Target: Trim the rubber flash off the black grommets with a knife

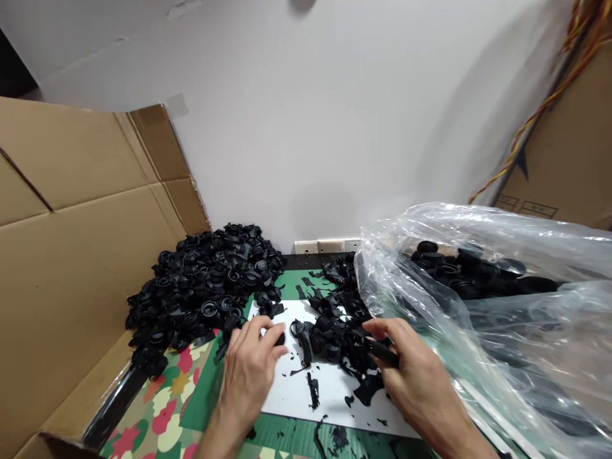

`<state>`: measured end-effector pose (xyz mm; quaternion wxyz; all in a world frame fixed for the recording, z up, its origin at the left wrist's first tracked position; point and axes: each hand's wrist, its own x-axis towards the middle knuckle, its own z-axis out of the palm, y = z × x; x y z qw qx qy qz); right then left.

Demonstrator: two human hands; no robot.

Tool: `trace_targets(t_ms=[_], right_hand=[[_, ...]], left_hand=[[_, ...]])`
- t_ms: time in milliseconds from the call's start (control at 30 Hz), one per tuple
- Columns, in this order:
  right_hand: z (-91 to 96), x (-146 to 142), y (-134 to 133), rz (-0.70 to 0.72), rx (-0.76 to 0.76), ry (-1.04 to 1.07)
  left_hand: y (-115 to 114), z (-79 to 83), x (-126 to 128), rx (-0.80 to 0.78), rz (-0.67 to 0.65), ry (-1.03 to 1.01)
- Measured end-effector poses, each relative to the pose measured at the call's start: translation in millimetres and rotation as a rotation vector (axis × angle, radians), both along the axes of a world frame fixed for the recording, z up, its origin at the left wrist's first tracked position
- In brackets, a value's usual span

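My left hand (249, 364) is closed, thumb and fingers round a small black rubber part (280, 338) that is mostly hidden. In my right hand (415, 376) is a dark stick-like handle (384, 352); its working end cannot be made out. Between the hands, a heap of black rubber parts and torn scraps (329, 338) lies on a white sheet (287, 398). Loose black strips (313, 389) are scattered nearer to me. Beyond my left hand rises a large pile of ribbed, ring-shaped black parts (210, 274).
A clear plastic bag (502, 223) with round black parts (478, 271) stands on the right. On the left is an open cardboard box (90, 268). Under the white sheet lies a green board (203, 389). White sockets (329, 247) sit at the wall's foot.
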<state>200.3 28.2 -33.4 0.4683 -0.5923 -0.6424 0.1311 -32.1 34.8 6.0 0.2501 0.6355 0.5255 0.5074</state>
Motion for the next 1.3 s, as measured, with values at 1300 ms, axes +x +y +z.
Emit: trace_targets(t_ms=[1300], right_hand=[[5.8,-37.8,-17.5,0.348,-0.139,0.283]], left_hand=[[-17.4,-31.1,29.5,-0.722,-0.251,-1.049]])
